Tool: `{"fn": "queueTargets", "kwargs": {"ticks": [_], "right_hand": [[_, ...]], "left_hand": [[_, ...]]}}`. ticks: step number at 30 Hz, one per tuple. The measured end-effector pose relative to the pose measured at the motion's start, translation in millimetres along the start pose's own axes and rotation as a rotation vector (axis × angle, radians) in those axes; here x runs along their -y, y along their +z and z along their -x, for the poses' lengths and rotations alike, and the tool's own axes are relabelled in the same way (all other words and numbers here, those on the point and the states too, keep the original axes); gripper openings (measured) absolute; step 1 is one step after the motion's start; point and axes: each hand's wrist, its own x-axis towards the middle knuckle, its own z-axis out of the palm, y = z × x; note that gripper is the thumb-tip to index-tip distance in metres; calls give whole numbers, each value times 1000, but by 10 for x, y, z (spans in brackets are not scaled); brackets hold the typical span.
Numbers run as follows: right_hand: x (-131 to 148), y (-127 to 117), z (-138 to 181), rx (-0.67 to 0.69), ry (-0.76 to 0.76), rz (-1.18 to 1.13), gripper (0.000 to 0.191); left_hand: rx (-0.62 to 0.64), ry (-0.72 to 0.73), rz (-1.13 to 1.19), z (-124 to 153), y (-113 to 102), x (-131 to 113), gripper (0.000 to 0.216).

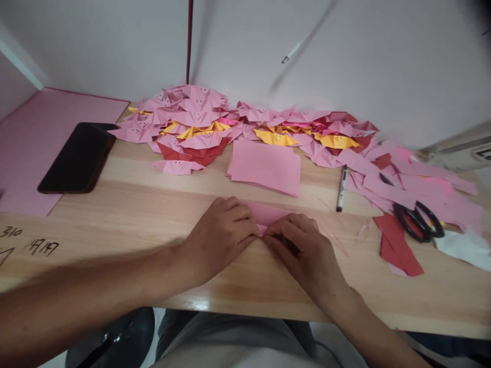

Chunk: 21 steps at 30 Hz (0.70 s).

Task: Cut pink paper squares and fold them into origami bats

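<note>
A pink sheet of paper (266,212) lies on the wooden table between my hands, its near edge pinched up into a fold. My left hand (224,235) is closed on the left part of that edge, its fingers curled over the paper. From the right, my right hand (301,245) grips the same edge between thumb and fingers, its tips nearly touching those of the left. Fingers cover much of the sheet. Just beyond it sits a stack of pink paper rectangles (264,166).
Folded pink, yellow and red paper shapes with dotted faces (199,110) are heaped along the wall. A black phone (79,158) lies left on a pink sheet. Rightward are a marker (341,189), black-handled scissors (418,222), red paper pieces (401,248) and pink offcuts (433,191).
</note>
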Motion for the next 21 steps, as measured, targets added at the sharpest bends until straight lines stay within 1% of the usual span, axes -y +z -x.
{"fn": "queueTargets", "kwargs": {"ticks": [3,6,14,21], "right_hand": [[12,17,-3,-15,7,21,11],[34,35,-16,-9,21,78,12],[79,62,-54,12,34,188,15],[80,75,-66,7,33,227,13]], "left_hand": [[24,-51,36,-10,5,5,18],[45,-91,36,-20,5,-2,20],[95,-130,-14,-40,-4,-51,17],[119,-161,-80,-65,0,-72,13]]}}
